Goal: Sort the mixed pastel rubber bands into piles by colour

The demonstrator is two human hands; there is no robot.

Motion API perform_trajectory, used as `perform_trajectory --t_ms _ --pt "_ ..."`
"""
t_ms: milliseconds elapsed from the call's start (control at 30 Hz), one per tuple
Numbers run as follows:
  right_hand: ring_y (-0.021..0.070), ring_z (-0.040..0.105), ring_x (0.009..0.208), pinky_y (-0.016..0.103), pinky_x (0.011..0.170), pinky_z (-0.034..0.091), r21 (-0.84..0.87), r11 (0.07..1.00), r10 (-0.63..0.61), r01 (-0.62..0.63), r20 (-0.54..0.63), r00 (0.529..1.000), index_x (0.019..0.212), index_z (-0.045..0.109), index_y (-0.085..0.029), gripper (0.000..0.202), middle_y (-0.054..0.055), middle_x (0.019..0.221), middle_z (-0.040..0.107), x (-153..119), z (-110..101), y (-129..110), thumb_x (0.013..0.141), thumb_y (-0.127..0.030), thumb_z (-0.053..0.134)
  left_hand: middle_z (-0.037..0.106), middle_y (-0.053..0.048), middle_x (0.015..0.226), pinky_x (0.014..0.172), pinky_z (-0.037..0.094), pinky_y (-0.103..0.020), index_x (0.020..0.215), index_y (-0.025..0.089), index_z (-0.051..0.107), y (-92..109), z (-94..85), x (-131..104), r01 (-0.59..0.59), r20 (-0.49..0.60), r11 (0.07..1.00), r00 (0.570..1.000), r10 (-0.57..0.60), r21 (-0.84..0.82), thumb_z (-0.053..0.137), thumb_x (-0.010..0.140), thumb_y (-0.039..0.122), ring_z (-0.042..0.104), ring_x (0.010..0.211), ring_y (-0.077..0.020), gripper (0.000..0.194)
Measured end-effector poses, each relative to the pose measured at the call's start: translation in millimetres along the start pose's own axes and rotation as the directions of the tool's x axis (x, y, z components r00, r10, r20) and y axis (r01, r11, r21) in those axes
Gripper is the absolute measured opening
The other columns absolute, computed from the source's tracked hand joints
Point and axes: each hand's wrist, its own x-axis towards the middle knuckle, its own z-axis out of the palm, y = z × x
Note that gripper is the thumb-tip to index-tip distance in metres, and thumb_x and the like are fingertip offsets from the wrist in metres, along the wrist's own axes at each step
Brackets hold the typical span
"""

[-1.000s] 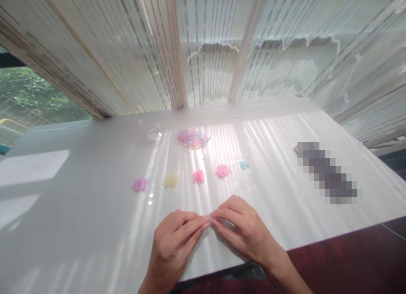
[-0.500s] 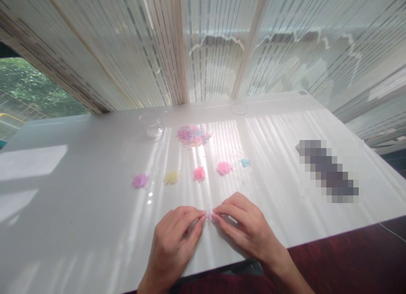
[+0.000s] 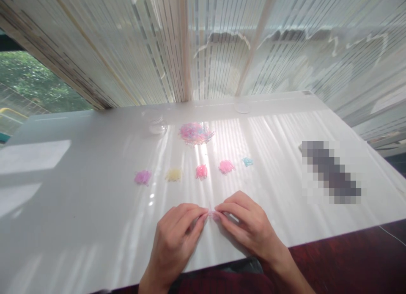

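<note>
Left grip (image 3: 177, 232) and right grip (image 3: 249, 222) pinch pinkish strands (image 3: 212, 215) between them

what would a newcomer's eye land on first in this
Likely the big multicoloured heap toward the back of the white table, with five smaller single-coloured piles in a row in front of it. Next, the left hand and right hand near the table's front edge, almost meeting, with pinkish strands between them.
</note>
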Motion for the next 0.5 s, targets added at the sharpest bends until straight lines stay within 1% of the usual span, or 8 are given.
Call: perform_trajectory --t_ms 233,500 --pt "0.0179 0.065 0.079 0.031 0.07 0.056 -0.013 1.0 -0.011 0.011 -0.007 1.0 0.103 0.072 -0.021 0.008 0.004 0.087 0.07 0.8 -0.1 -0.4 0.1 -0.015 0.067 0.076 -0.001 0.086 0.068 0.051 -0.026 0.101 0.021 0.07 0.7 -0.4 1.1 0.001 -0.011 1.0 1.0 -0.001 0.014 0.061 0.103 0.015 0.069 0.073 -0.0143 0.011" --pt "0.0183 0.065 0.081 0.032 0.072 0.057 0.017 1.0 -0.001 0.001 -0.003 1.0 0.106 0.072 -0.021 0.01 0.004 0.089 0.07 -1.6 -0.4 -0.1 0.1 -0.015 0.067 0.075 -0.001 0.086 0.069 0.051 -0.027 0.101 0.021 0.068 0.3 0.1 0.5 0.012 -0.011 1.0 1.0 -0.012 -0.003 0.06 0.103 0.012 0.068 0.074 -0.0143 0.011"
